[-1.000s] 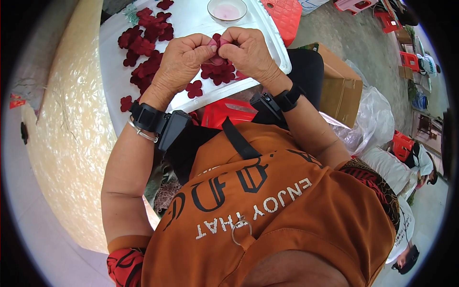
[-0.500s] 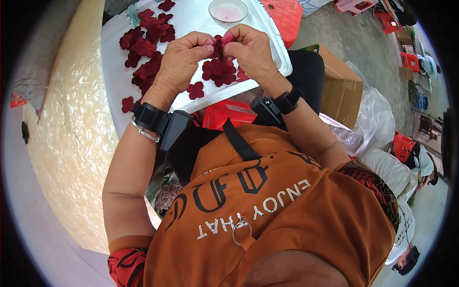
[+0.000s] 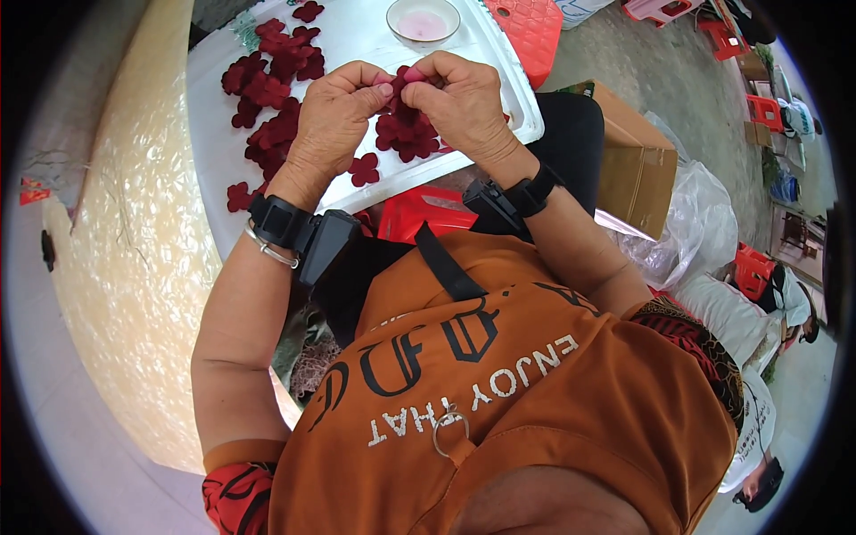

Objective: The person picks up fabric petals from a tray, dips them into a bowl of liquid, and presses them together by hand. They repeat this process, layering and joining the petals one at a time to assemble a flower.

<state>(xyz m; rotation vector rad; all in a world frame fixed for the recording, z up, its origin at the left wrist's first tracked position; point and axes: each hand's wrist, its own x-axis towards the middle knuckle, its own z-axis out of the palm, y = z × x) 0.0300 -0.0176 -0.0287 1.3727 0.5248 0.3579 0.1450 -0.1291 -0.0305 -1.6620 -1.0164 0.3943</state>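
Step in hand: joining or shaping one dark red fabric petal (image 3: 399, 82), held above the white tray (image 3: 499, 76) over the petal pile (image 3: 406, 134). The left hand (image 3: 334, 120) and right hand (image 3: 464, 102) meet, each grip pinched shut on the petal. The next move likely calls for a fine fingertip twist with steady wrists. Against the earlier frame, hands and petal sit almost unchanged, the pinch marginally tighter.

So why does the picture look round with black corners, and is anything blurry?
Head view: a fisheye lens bends straight edges, like the white tray's rim, and leaves dark corners. Soft, even daylight, no hard shadows. The left hand, right hand and red petals look sharp; things near the rim look squashed.
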